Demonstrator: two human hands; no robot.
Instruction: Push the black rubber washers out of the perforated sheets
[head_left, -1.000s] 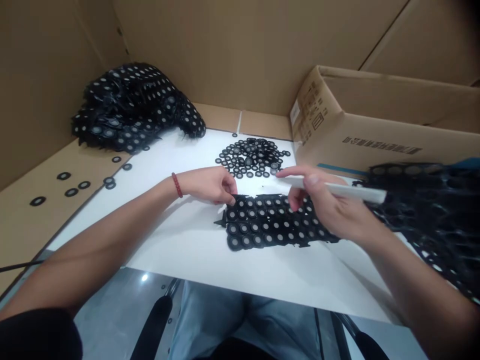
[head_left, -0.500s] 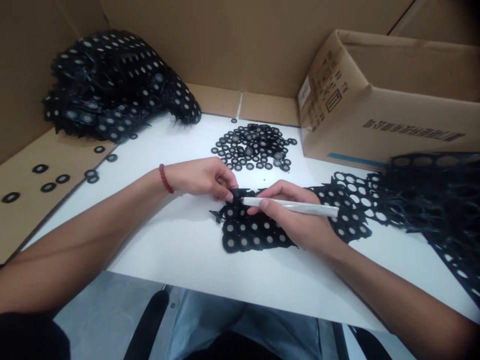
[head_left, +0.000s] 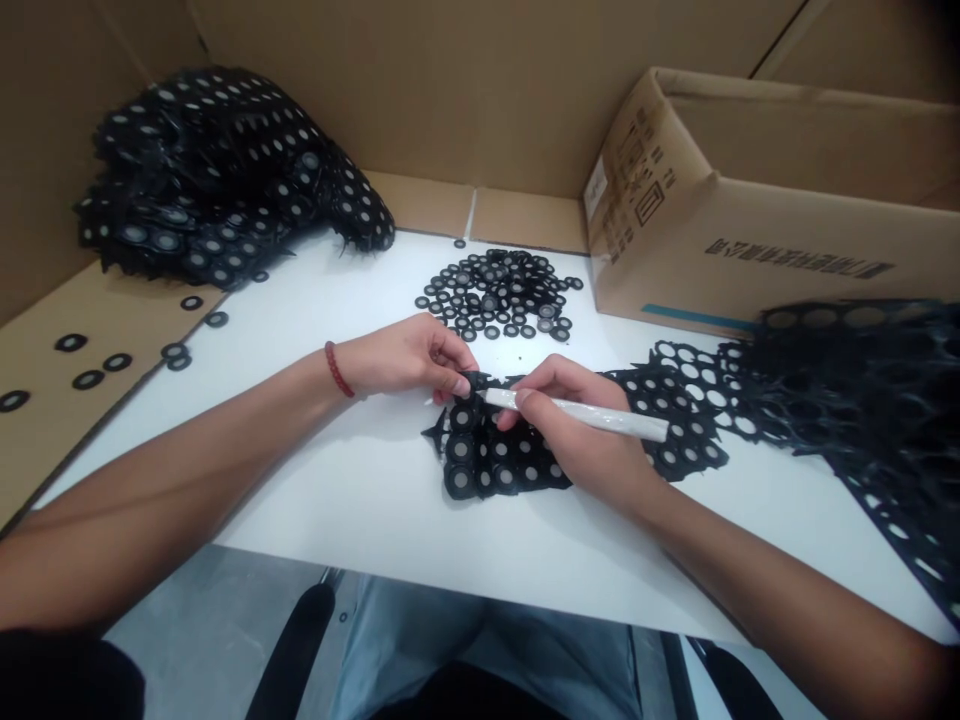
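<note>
Left hand (head_left: 409, 357) is pinching the top corner of the black punched sheet (head_left: 499, 455) lying mid-bench (head_left: 360, 500). Right hand (head_left: 581, 425) grips a white pen-like tool (head_left: 577, 412), tip right at that corner. Loose black rings (head_left: 499, 295) are piled just behind, near the cardboard box (head_left: 750, 240).

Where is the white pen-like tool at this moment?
In the head view, the white tool is right of centre, gripped in the right hand, with its tip near the left hand.
</note>
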